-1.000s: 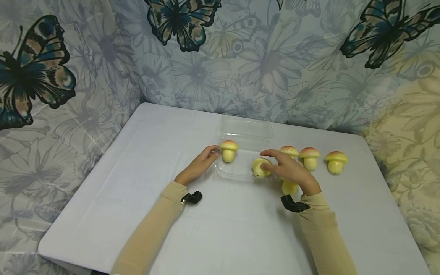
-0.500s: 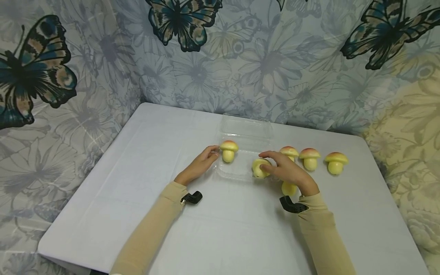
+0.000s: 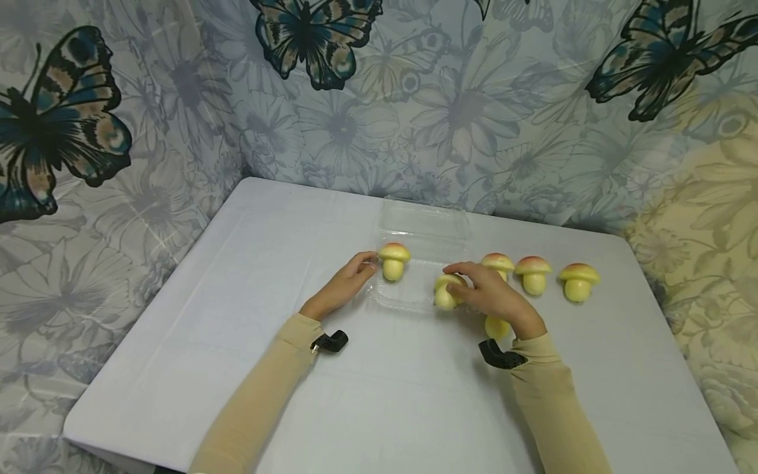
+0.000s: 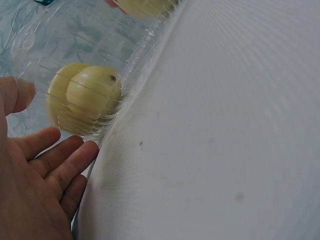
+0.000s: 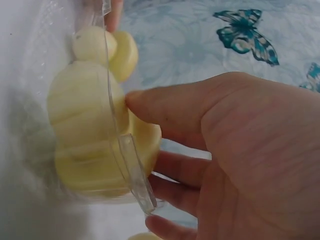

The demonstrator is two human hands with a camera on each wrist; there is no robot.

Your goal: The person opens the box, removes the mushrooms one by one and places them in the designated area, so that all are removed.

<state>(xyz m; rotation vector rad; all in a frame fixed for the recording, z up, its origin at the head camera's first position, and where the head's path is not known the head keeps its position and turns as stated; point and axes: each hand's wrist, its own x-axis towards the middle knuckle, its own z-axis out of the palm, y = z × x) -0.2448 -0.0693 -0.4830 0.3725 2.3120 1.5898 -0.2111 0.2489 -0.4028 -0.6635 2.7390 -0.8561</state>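
A clear plastic clamshell container (image 3: 423, 220) lies open on the table. On its left side stands a yellow toy mushroom (image 3: 393, 270) with a reddish cap, seen through the wall in the left wrist view. My left hand (image 3: 345, 284) rests at the container's left wall, its fingers extended and loosely spread in the left wrist view. At the right end of the container my right hand (image 3: 494, 296) holds another toy mushroom (image 3: 444, 296) between thumb and fingers. In the right wrist view, the thumb presses this mushroom (image 5: 82, 102) near the rim; the fingers are partly hidden behind it.
To the right of the container several more toy mushrooms stand on the white table (image 3: 379, 395): one behind the right hand (image 3: 496, 261), a middle mushroom (image 3: 534, 276), a far-right mushroom (image 3: 579, 283), and one partly hidden below the wrist (image 3: 496, 327). Patterned cloth walls rise behind.
My right hand has shifted slightly left with its mushroom, whose stem now points more toward the front. My left hand and the other mushrooms have stayed in place.
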